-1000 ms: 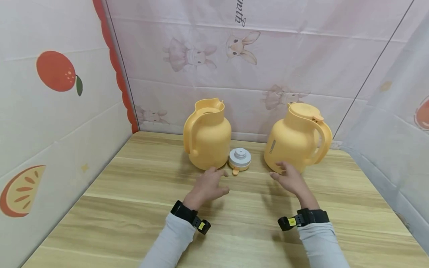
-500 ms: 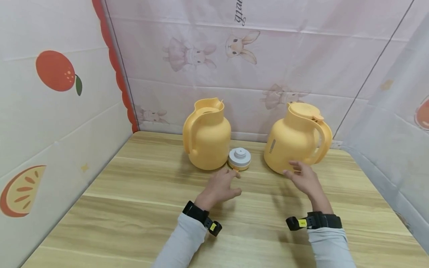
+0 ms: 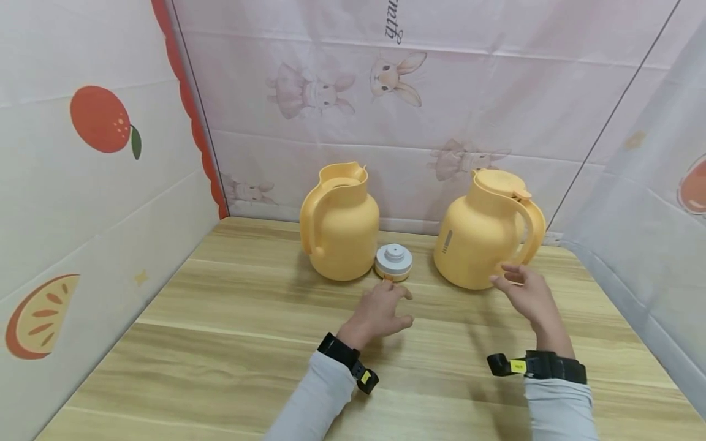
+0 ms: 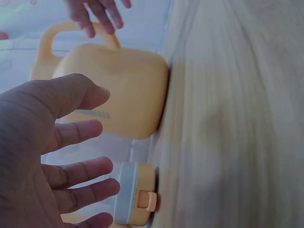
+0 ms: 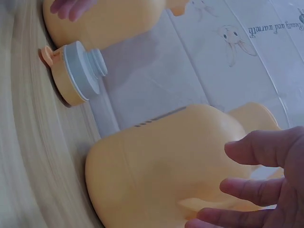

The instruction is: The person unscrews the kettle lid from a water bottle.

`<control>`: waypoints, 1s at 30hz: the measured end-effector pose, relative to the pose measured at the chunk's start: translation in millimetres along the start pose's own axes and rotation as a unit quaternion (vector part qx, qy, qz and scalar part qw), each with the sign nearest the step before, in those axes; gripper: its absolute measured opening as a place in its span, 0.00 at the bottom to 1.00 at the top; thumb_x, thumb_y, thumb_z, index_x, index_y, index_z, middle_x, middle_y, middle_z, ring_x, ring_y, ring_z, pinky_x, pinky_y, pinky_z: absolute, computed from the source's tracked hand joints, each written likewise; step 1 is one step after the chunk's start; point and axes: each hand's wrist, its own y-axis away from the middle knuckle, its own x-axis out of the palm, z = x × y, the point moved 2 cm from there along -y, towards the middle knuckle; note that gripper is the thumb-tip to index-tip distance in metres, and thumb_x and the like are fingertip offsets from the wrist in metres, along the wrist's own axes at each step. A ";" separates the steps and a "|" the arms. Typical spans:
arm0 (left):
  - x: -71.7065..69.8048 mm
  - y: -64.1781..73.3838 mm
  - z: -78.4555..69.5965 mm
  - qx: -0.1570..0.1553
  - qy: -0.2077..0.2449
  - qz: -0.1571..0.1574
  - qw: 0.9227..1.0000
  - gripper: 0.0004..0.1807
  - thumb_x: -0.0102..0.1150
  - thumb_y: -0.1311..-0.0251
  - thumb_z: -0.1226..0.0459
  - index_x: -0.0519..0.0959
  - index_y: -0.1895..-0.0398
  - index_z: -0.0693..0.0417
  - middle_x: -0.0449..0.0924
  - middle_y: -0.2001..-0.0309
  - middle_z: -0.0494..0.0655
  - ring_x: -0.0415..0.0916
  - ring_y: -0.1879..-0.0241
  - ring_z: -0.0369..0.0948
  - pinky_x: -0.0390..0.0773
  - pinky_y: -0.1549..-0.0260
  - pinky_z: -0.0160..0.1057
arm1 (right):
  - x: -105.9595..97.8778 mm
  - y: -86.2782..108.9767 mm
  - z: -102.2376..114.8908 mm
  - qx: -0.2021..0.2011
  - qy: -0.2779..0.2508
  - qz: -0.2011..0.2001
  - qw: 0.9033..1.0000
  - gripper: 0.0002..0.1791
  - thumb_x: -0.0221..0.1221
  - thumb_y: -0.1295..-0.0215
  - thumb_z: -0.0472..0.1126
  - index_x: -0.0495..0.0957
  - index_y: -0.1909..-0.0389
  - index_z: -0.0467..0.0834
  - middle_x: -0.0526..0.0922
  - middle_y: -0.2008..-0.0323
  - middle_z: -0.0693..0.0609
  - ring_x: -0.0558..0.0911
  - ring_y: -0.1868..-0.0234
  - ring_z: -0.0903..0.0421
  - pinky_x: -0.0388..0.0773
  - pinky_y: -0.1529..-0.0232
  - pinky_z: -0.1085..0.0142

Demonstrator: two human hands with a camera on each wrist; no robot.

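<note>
Two yellow thermos jugs stand upright near the back of the table. The left jug [image 3: 344,236] has no lid on its mouth, and its handle points left and forward. A lid [image 3: 394,262] with a grey stopper lies upside down beside it, its orange tab towards me. My left hand [image 3: 376,311] hovers just in front of that tab, fingers spread and holding nothing. The right jug [image 3: 469,245] wears its lid, with the handle to the right. My right hand [image 3: 532,297] is by the lower end of this handle, fingers loosely bent and nothing in them.
The wood-grain table [image 3: 209,343] runs up to a back wall hung with a rabbit-print sheet [image 3: 331,122]. Fruit-print sheets [image 3: 49,208] cover the side walls. Each wrist wears a black camera strap [image 3: 551,365].
Both hands have moved right: the left from before the left jug to the lid's tab, the right from the right jug's front to beside its handle. Jugs and lid stay put.
</note>
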 end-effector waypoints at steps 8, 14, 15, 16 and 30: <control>15.2 -6.8 -6.3 -0.008 -0.014 -0.001 1.000 0.20 0.60 0.50 0.53 0.78 0.52 0.44 0.72 0.55 0.46 0.70 0.55 0.43 0.68 0.61 0.46 | -11.2 1.5 -4.1 0.026 -0.008 -0.159 0.987 0.26 0.53 0.35 0.50 0.71 0.45 0.34 0.77 0.53 0.37 0.77 0.58 0.52 0.73 0.65 0.64; 23.8 -10.8 -10.5 -0.016 -0.018 -0.005 1.000 0.20 0.60 0.49 0.53 0.78 0.51 0.44 0.72 0.54 0.45 0.69 0.54 0.41 0.68 0.59 0.45 | -15.5 -4.8 -9.6 0.063 -0.038 -0.249 0.966 0.22 0.57 0.41 0.48 0.70 0.50 0.40 0.75 0.62 0.50 0.71 0.67 0.63 0.69 0.71 0.70; 24.3 -11.7 -11.3 -0.016 -0.017 -0.007 1.000 0.20 0.60 0.49 0.53 0.78 0.51 0.44 0.72 0.54 0.45 0.69 0.53 0.41 0.68 0.59 0.45 | -15.9 -6.5 -10.1 0.066 -0.043 -0.260 0.963 0.23 0.58 0.41 0.48 0.69 0.50 0.40 0.73 0.61 0.51 0.71 0.65 0.62 0.69 0.70 0.70; 25.1 -12.8 -11.9 -0.016 -0.016 -0.008 1.000 0.20 0.60 0.49 0.53 0.77 0.51 0.44 0.72 0.54 0.44 0.69 0.53 0.41 0.68 0.59 0.45 | -16.1 -8.2 -10.5 0.066 -0.050 -0.269 0.959 0.24 0.59 0.42 0.48 0.67 0.49 0.41 0.72 0.60 0.51 0.71 0.64 0.60 0.68 0.68 0.69; 30.4 -24.0 -20.2 -0.018 -0.028 -0.013 0.999 0.21 0.63 0.50 0.52 0.77 0.51 0.44 0.72 0.56 0.44 0.69 0.55 0.41 0.68 0.61 0.42 | -16.6 -34.0 2.6 0.019 -0.136 -0.265 0.954 0.20 0.58 0.40 0.46 0.64 0.51 0.44 0.69 0.56 0.50 0.70 0.62 0.61 0.70 0.68 0.76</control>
